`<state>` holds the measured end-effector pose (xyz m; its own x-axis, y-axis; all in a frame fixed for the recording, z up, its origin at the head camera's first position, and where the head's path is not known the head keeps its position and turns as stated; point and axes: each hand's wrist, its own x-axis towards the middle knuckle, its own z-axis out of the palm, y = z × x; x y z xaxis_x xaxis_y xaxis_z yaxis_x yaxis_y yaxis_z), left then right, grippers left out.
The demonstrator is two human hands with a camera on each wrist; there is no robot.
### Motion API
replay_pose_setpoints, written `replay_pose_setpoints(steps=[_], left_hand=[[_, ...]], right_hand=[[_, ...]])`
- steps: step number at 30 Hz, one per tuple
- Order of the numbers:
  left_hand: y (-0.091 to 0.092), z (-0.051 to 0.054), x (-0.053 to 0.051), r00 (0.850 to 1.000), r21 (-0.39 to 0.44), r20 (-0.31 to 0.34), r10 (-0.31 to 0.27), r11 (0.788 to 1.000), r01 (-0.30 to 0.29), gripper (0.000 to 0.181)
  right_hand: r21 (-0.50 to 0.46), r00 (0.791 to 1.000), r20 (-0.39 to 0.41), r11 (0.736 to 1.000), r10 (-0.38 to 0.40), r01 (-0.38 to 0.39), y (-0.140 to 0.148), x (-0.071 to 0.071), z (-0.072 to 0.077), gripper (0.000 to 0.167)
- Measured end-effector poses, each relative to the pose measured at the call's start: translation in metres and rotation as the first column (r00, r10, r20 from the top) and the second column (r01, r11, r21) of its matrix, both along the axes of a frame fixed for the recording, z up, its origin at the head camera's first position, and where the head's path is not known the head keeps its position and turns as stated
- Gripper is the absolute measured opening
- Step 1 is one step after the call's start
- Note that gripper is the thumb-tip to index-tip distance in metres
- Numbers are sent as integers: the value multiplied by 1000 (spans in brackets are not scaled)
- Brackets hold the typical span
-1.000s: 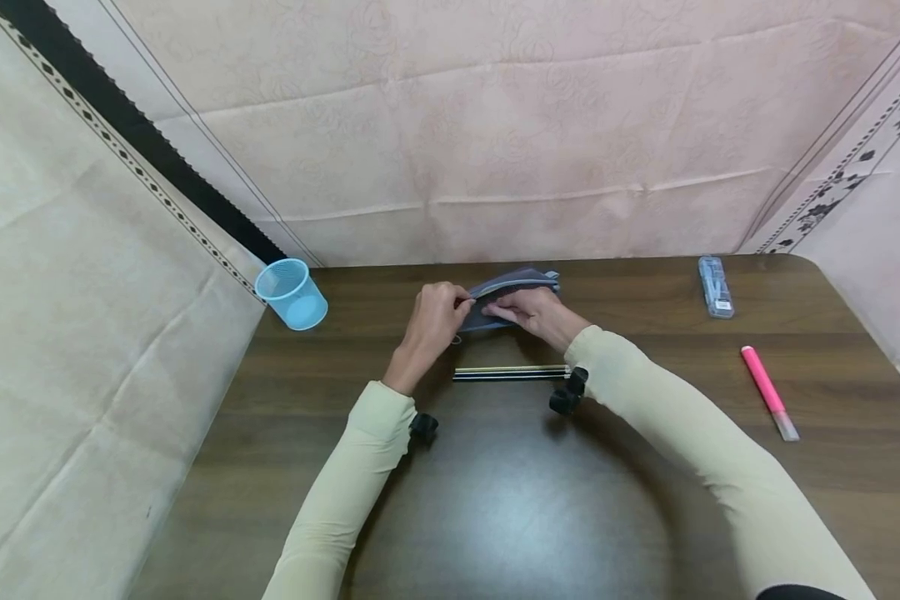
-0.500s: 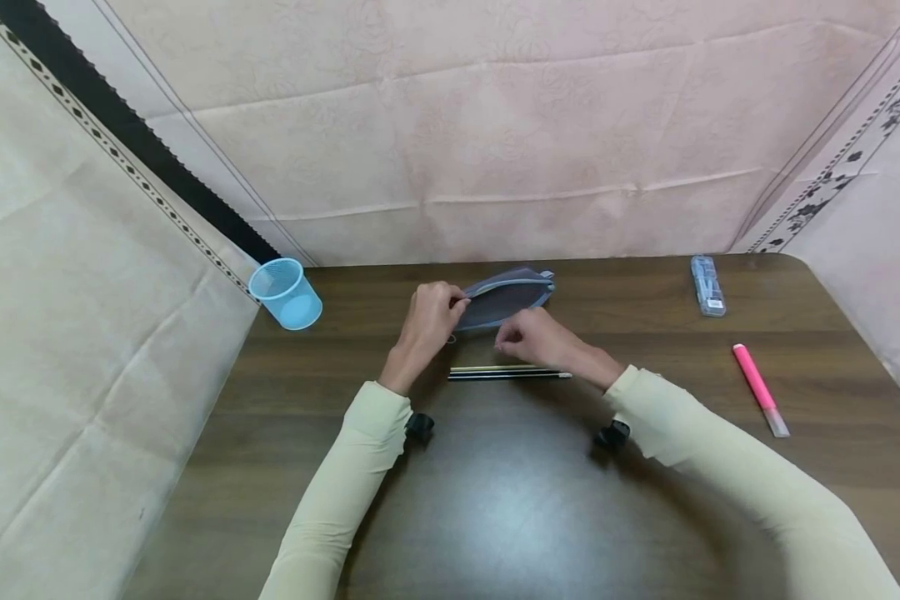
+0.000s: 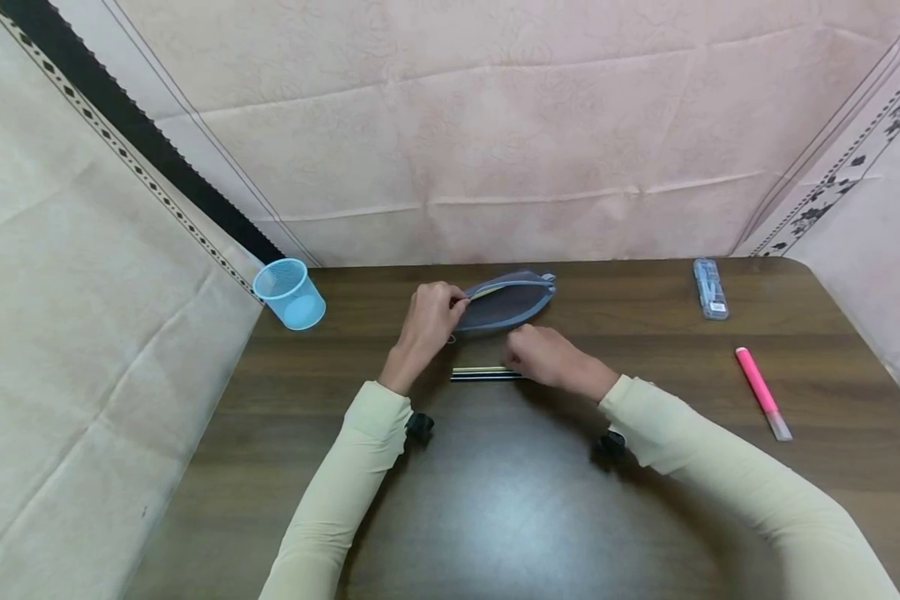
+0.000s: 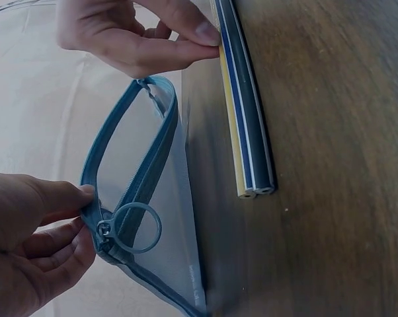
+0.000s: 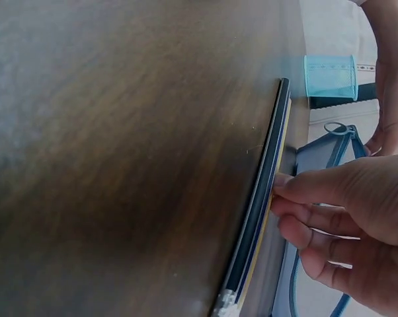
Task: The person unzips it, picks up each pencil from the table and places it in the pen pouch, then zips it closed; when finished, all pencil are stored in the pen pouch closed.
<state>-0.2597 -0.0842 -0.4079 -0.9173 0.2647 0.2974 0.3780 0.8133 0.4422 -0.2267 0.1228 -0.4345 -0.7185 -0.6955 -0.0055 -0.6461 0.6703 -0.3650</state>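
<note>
**Open pouch [image 3: 506, 307] beside pencils [image 3: 480, 375]**

The left hand [image 3: 427, 322] pinches one end of the pouch toward the far side of the desk [image 3: 480, 517] — the pencils lie just nearer. Thumb and forefinger of the right hand [image 3: 551, 360] touch the yellow pencil [image 4: 235, 132] — gripping or not, I cannot tell.

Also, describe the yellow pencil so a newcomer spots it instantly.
On the brown table, find the blue-edged mesh pouch near the far edge. Just nearer the person, pencils lie side by side at the right hand's fingertips. The yellow pencil is on the pouch side; its neighbours are blue and darker.
</note>
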Motion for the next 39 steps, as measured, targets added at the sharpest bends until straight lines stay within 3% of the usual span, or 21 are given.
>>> replay_pose_setpoints(steps=[9, 12, 17, 20, 25, 28, 31, 33, 35, 37, 39], left_hand=[[0, -2, 0, 1000, 1, 1, 4, 1000, -4, 15], [0, -3, 0, 1000, -3, 0, 6, 1000, -6, 15], [-1, -4, 1, 1000, 4, 5, 5, 1000, -5, 15], [-1, -5, 0, 1000, 11, 8, 3, 1000, -3, 15], [-1, -4, 0, 1000, 13, 14, 8, 1000, -8, 16], [-2, -4, -1, 1000, 18, 11, 6, 1000, -6, 15], [-2, -4, -1, 1000, 31, -3, -12, 999, 12, 15], [-1, -4, -2, 1000, 36, -11, -16, 999, 16, 15], [-1, -4, -3, 1000, 37, -17, -14, 999, 15, 15], [0, -3, -4, 1000, 30, -17, -6, 1000, 6, 15], [1, -3, -5, 1000, 24, -13, 7, 1000, -7, 15]], right_hand=[[46, 999, -48, 999, -3, 6, -3, -2, -3, 41], [66, 996, -82, 997, 35, -29, -3, -4, -4, 40], [90, 964, -215, 986, 158, -141, 1, -6, -4, 29], [79, 947, -259, 982, 189, -174, 6, -8, -1, 19], [-23, 964, -175, 978, 202, -209, 16, -10, 9, 6], [-186, 980, -60, 962, 191, -199, 20, -10, 15, 6], [-383, 981, 111, 918, 160, -106, 24, -7, 20, 9], [-490, 956, 255, 872, 143, 0, 25, -4, 23, 12], [-544, 903, 413, 828, 118, 141, 27, -3, 24, 16], [-564, 797, 591, 769, 123, 300, 29, -3, 24, 21], [-554, 665, 728, 714, 166, 428, 31, -4, 21, 23]])
